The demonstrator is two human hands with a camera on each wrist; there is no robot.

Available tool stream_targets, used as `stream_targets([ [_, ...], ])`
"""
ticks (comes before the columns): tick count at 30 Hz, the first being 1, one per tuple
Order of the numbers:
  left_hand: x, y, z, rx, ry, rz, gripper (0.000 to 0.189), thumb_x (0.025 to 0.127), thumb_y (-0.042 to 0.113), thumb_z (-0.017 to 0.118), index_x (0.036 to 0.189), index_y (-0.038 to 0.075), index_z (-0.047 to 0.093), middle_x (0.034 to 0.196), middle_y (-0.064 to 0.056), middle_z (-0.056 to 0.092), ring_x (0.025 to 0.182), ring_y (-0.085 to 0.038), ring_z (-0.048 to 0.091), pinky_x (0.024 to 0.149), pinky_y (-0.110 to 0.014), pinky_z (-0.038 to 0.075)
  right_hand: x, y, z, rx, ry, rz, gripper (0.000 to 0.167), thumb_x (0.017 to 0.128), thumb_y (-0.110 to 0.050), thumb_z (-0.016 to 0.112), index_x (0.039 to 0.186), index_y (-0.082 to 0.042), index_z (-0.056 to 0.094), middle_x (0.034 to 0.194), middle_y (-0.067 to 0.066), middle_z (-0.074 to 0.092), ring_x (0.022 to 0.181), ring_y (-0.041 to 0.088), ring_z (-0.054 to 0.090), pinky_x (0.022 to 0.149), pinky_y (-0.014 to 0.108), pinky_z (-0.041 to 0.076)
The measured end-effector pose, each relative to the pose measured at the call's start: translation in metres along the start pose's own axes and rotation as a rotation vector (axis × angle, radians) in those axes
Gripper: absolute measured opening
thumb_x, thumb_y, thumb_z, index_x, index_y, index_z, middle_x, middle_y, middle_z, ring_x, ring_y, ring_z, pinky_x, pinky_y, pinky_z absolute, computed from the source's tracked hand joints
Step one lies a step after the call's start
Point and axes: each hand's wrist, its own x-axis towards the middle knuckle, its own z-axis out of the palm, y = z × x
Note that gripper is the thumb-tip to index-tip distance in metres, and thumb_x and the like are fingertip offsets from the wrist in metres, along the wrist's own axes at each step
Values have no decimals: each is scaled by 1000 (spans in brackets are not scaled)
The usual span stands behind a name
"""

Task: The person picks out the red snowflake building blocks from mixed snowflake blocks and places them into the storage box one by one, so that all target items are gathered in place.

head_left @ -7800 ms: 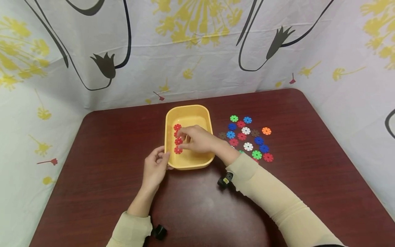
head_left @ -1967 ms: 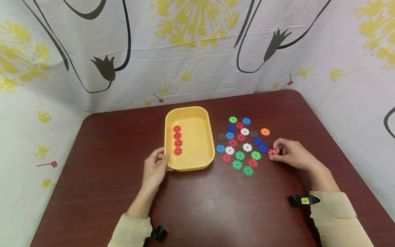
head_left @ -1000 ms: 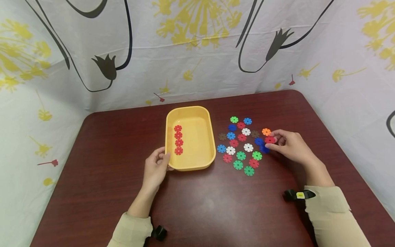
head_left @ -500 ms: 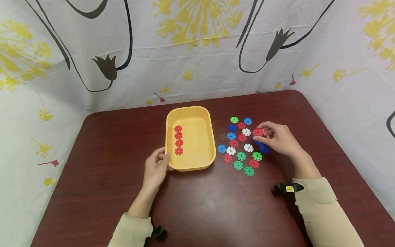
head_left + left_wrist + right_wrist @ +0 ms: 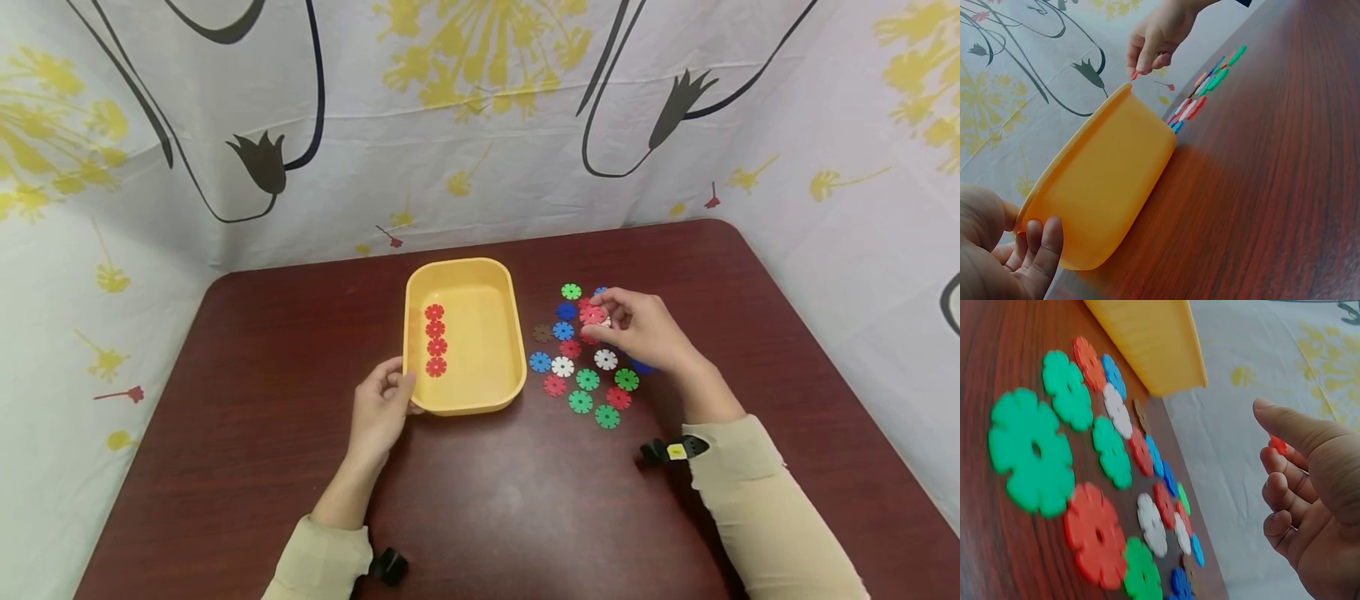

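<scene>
My left hand point(image 5: 381, 408) pinches the near left corner of a yellow plastic tray point(image 5: 517, 367), thumb over the rim and fingers against the outer wall. A column of several red notched discs point(image 5: 436, 347) lies along the tray's left side. Above the loose pieces on the table, my right hand point(image 5: 637, 327) pinches a red notched disc point(image 5: 592, 314) between thumb and fingers. The right wrist view shows only a bit of that red disc point(image 5: 1278, 444) behind the thumb. Part of the spread beneath the right hand is hidden.
Right of the tray, notched discs lie scattered on the dark red table point(image 5: 480, 500), among them a green disc point(image 5: 607, 417), a white disc point(image 5: 605, 359), a light blue disc point(image 5: 540, 362) and a brown disc point(image 5: 542, 333). A patterned cloth point(image 5: 480, 192) hangs behind the table.
My right hand has gone from the tray to the right of the pile, picked up a red disc, and carried it leftward over the others. The left hand stays at the tray corner.
</scene>
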Motion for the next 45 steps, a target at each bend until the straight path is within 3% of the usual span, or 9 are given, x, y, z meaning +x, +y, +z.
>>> stream_targets([
  [14,1,-1,0,1,2,5,37,101,8,60,135,-6,56,96,-23,58,70,-21,67,61,-26,63,16,-18,20,48,-44,-31,36,84,-21,85,113,-7,69,78,1,59,68,18,53,48,21,42],
  [21,1,0,0,14,4,5,36,101,8,61,135,-5,57,96,-23,58,70,-20,66,61,-26,63,25,-25,26,52,-51,-71,33,84,-23,85,110,-9,70,68,0,54,61,16,51,50,24,41],
  [29,1,-1,0,14,4,5,36,101,8,60,134,-6,57,96,-23,58,68,-18,65,61,-25,62,33,-41,37,85,-115,-49,37,85,-26,84,114,-9,69,79,1,59,66,18,52,54,28,45],
  [35,1,-1,0,5,0,8,37,101,8,61,135,-6,56,96,-23,58,68,-17,65,61,-25,62,38,-51,50,144,-168,-44,34,86,-22,83,113,-9,69,75,1,60,64,19,54,51,28,45],
  [45,1,-1,0,8,-2,4,37,101,9,61,135,-5,56,96,-23,59,69,-17,65,61,-25,62,43,-65,71,173,-181,-142,34,84,-19,85,111,-5,69,76,2,59,65,15,52,56,26,47],
])
